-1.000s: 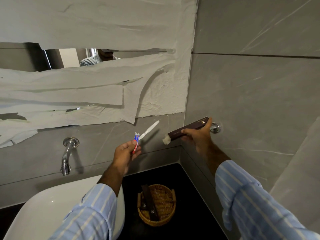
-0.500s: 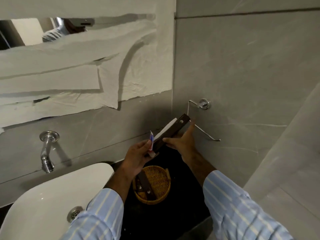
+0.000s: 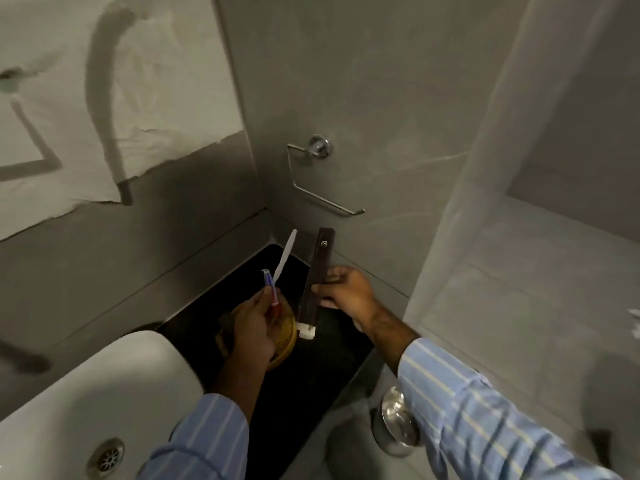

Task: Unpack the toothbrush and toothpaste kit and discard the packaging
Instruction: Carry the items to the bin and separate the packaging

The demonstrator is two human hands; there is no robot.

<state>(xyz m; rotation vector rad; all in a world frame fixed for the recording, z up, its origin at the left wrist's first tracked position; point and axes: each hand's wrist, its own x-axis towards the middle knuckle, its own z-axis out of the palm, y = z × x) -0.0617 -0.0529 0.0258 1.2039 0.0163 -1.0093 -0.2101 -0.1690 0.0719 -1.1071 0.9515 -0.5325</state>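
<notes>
Left grip clasping toothbrush, black counter

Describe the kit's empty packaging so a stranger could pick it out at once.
Look to the corner where the black counter meets the grey walls. Above the wicker basket, the right hand holds a box: long, slim, dark brown, a pale flap hanging from its lower end.

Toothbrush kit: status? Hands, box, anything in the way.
Left hand grips toothbrush and toothpaste tube. Right hand holds brown box, upright, flap down. Wicker basket below, partly hidden by left hand. Nothing blocking.
</notes>
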